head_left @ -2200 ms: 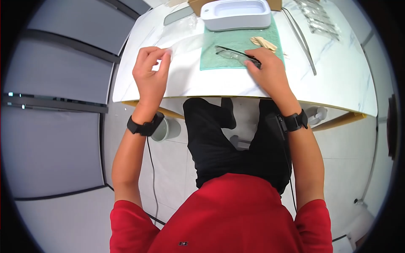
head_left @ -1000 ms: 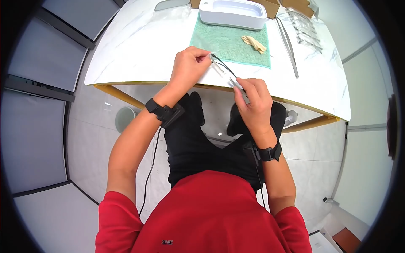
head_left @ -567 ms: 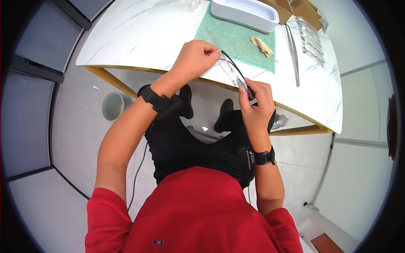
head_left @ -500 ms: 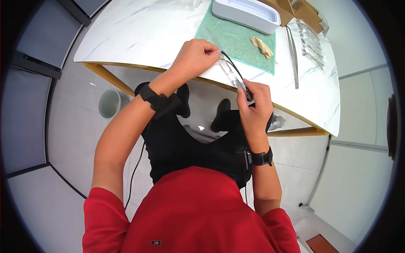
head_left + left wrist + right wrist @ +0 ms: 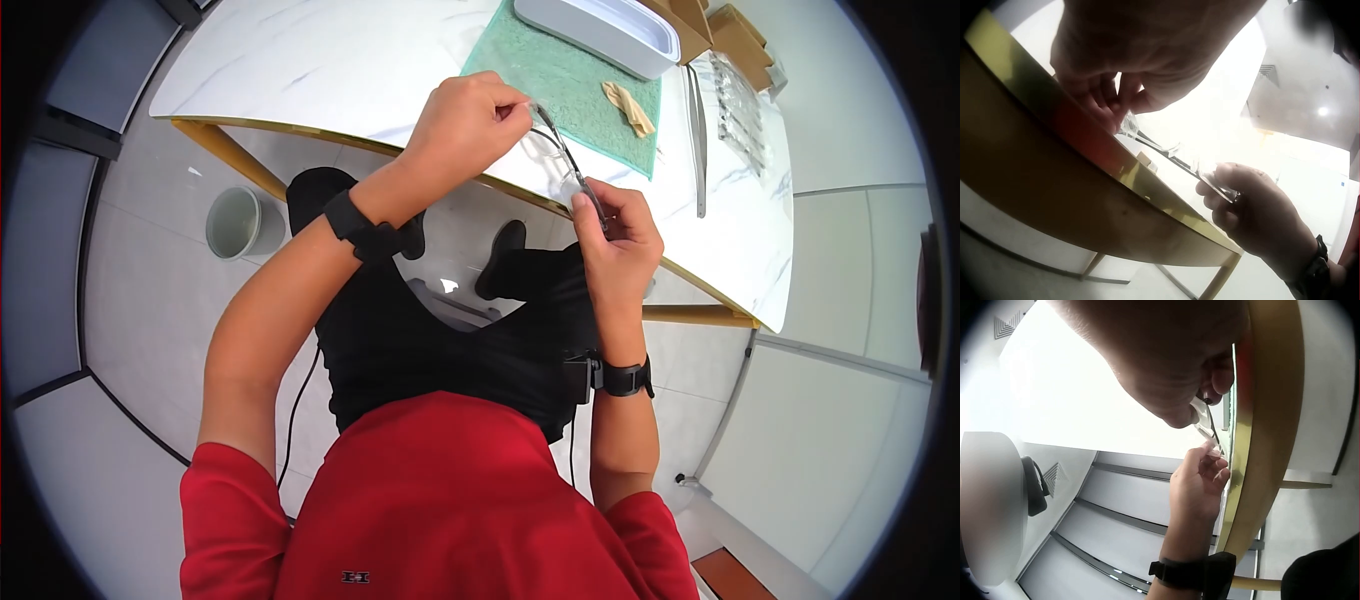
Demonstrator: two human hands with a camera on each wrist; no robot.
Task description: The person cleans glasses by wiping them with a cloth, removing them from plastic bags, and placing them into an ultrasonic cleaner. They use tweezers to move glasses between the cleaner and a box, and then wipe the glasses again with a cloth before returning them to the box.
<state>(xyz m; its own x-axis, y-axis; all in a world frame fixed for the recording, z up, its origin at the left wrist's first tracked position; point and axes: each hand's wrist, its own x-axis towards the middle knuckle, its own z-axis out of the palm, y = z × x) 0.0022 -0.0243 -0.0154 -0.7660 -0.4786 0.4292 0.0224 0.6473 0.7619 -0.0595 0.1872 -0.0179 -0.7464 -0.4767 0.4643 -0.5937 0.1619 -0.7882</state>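
Observation:
A pair of black-framed eyeglasses (image 5: pixel 568 155) is held between the two hands, above the table's front edge. The right hand (image 5: pixel 622 240) grips its near end between thumb and fingers. At the far end, the left hand (image 5: pixel 465 125) pinches crinkled clear plastic film (image 5: pixel 1129 125) with thumb and fingertips, right against the frame. In the left wrist view the eyeglasses (image 5: pixel 1169 153) slant from the left fingertips down to the right hand (image 5: pixel 1257 209). The right wrist view shows the left hand (image 5: pixel 1194 494) close below the right one, partly covering the eyeglasses' end.
A green towel (image 5: pixel 560 90) lies on the marble-patterned table (image 5: pixel 300 70), with a crumpled beige cloth (image 5: pixel 630 108) on it. Behind are a white tub-shaped device (image 5: pixel 600 35) and cardboard boxes (image 5: pixel 740 45). Metal strips (image 5: pixel 697 150) and bagged parts (image 5: pixel 738 120) lie right. A bin (image 5: pixel 233 225) stands below.
The right hand has lifted the eyeglasses off the towel and brought them to the left hand, which has moved right. The head view has since shifted and turned.

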